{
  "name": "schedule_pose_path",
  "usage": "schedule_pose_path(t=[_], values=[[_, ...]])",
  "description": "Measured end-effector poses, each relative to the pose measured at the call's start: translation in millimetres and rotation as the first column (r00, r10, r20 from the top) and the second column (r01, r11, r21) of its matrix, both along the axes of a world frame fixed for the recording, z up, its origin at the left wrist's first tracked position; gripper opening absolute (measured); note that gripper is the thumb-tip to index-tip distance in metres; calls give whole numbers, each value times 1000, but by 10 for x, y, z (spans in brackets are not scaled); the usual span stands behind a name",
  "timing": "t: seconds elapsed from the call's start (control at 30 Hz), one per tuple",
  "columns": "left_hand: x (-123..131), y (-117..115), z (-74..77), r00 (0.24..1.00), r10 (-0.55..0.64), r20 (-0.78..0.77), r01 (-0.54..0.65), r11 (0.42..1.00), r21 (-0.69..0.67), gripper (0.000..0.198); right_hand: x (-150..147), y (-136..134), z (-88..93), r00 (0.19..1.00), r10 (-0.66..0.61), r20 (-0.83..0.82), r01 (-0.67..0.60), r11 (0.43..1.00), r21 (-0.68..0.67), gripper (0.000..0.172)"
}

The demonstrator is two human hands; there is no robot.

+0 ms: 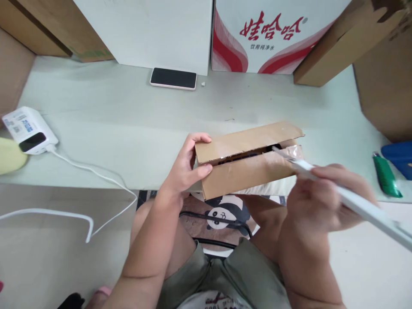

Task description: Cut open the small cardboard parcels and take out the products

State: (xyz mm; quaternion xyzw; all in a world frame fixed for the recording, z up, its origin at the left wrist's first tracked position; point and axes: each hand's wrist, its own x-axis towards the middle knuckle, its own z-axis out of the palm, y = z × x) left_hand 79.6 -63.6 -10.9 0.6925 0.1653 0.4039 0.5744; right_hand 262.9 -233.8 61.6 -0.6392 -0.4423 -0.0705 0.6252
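A small brown cardboard box (247, 176) rests tilted at the table's front edge, its top flaps parted along a narrow slit. Dark contents show through the gap, too hidden to name. My left hand (189, 165) grips the box's left end, with the thumb on the near flap and the fingers on the far one. In my right hand (325, 197) is a long, white utility knife (360, 206). Its thin tip reaches the slit near the box's right end, where clear tape (292, 151) hangs on the torn edge.
A phone (174, 78) lies at the back before white cartons (260, 25). To the left, a white device (30, 131) trails a cable (90, 169). At the right are a green comb-like item (385, 176) and a blue object (399, 156). Brown cardboard (337, 51) stands behind.
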Motion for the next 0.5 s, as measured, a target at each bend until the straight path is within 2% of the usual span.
schedule_pose_path(t=[0.03,0.07,0.1,0.13,0.17,0.23,0.3,0.37,0.43,0.5], values=[[7,18,-2,1000,12,17,-11,1000,-25,55,82,20,-29,997,-74,-5,74,989,128,18],[14,34,0,999,35,37,-33,998,-56,56,179,41,-67,986,-164,-15,162,954,251,18],[20,45,6,995,79,56,-74,993,-89,58,291,57,-114,969,-246,-30,243,916,318,16],[25,51,17,986,149,73,-139,983,-119,58,413,65,-173,955,-296,-33,293,912,288,14],[29,48,32,968,238,79,-226,964,-140,57,540,61,-244,941,-337,-20,334,921,199,12],[36,17,78,907,419,50,-408,900,-155,56,787,21,-417,926,-376,40,378,923,-71,14],[44,-36,134,848,530,0,-526,841,-128,60,991,-40,-607,931,-352,98,364,873,-323,24],[53,-83,182,829,559,-22,-558,825,-88,59,1130,-81,-779,945,-303,119,323,821,-471,36],[63,-102,209,837,547,7,-546,837,-40,48,1202,-75,-903,961,-241,135,274,762,-587,46],[72,-90,210,851,521,67,-524,852,20,37,1222,-22,-970,972,-189,139,232,696,-679,48]])
